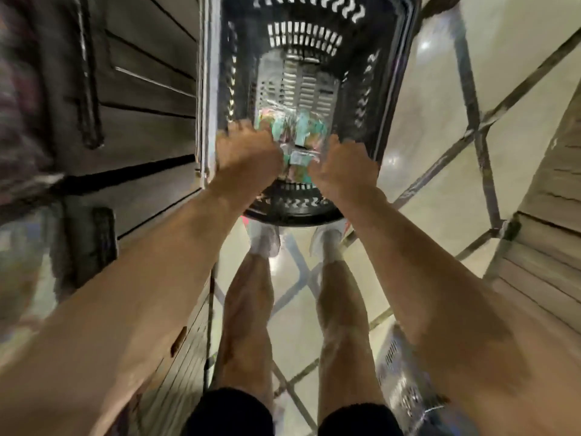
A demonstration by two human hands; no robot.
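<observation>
Glossy cream tile floor [440, 105] with dark grout lines, seen straight down, with heavy motion blur. Dark wood-panelled cabinet front [141, 121] with a long dark bar handle [89, 99] runs along the left. Its bright metal edge strip [206, 89] sits tight against the left wall of the tall black perforated plastic basket [393, 73]. The basket stands on the floor just ahead of the white shoes [264, 237]. Pale slatted wood unit [550, 221] on the right is well apart from the basket. Silver-grey perforated bin [405, 382] is low right, beside the right leg. Black shorts [232, 413] are at the bottom edge.

Both arms reach down over the basket's near rim. A crinkly clear-wrapped packet with teal and pink print [298, 130] lies on the basket bottom, toward the near end. Left hand [248, 152] is at the packet's left edge, close to the basket's left wall. Right hand [344, 166] is at the packet's right edge, near the right wall. The hands are apart, with the packet between them. Knuckles are up and the fingers bend downward on both. The backs of the hands and the blur hide the fingertips, so I cannot tell whether either hand actually grips the packet or only touches it. Nothing sits between the hands and the packet; the basket walls box in both wrists.
</observation>
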